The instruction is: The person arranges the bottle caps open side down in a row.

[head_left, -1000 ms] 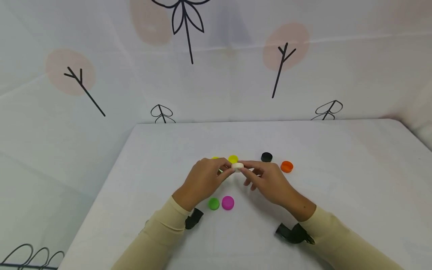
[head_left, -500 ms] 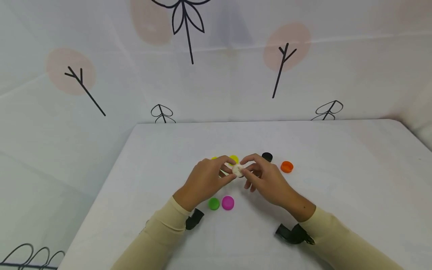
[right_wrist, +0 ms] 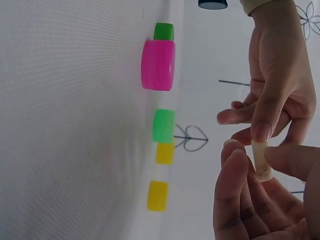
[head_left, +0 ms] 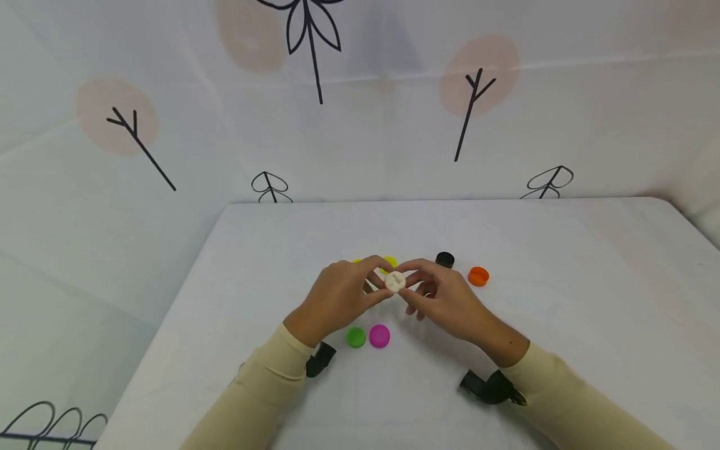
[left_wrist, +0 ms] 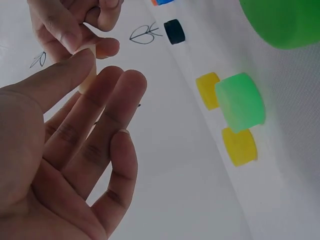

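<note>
Both hands hold one small white bottle cap (head_left: pixel 395 282) between them, raised above the table. My left hand (head_left: pixel 337 297) pinches its left side with thumb and index finger. From the other side my right hand (head_left: pixel 450 303) pinches it the same way. The cap's round face, with a faint raised marking, is turned to the head view. Edge-on, the cap (right_wrist: pixel 261 161) shows in the right wrist view between the two thumbs. The remaining fingers of the left hand (left_wrist: pixel 80 145) are loosely bent in the left wrist view.
Nearer the body lie a green cap (head_left: pixel 355 337) and a magenta cap (head_left: pixel 379 336). Behind the hands are a yellow cap (head_left: pixel 389 262), a black cap (head_left: pixel 445 259) and an orange cap (head_left: pixel 479 276). A light green cap (left_wrist: pixel 240 101) shows beside two yellow ones in the left wrist view.
The white cap has turned from edge-on to show its round face to the head view. Fingers of both hands have shifted around its rim. The other caps stay where they were.
</note>
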### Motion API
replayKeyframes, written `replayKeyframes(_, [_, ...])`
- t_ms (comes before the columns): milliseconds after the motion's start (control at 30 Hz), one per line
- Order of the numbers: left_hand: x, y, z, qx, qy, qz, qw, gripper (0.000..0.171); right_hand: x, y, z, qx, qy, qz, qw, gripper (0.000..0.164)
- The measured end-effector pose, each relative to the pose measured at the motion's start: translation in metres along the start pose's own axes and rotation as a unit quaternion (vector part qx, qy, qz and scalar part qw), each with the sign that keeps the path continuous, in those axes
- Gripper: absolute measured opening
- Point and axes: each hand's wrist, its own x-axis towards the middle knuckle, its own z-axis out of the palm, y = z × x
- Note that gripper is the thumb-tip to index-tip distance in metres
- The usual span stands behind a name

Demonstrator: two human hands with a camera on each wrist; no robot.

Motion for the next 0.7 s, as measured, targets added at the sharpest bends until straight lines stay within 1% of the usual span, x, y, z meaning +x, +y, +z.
replayKeyframes(133, [-0.0009,-0.0007,0.0005,-0.001,-0.004,-0.006,1.0,0.036,0.0001,0.0004,0.0009,-0.004,-0.004,-0.003,1.0,0.039])
replayKeyframes(400, [-0.0002,-0.0006,-0.0016,-0.008,-0.027,-0.015,0.9995,0.036,0.0008,0.0001,0.0002,-0.025,-0.005,-0.008,1.0,0.038])
replayKeyframes(533, [-0.0009,-0.0004,-0.0034,-0.017,-0.036,-0.016,0.9991,0.036,0.0016,0.001,-0.0005,-0.02,-0.017,-0.003,1.0,0.037])
replayKeyframes(700, [-0.0005,-0.0003,-0.0019,-0.022,-0.065,-0.036,0.997,0.035,0.0022,0.0031,-0.0042,-0.021,-0.04,0.008,0.999,0.033])
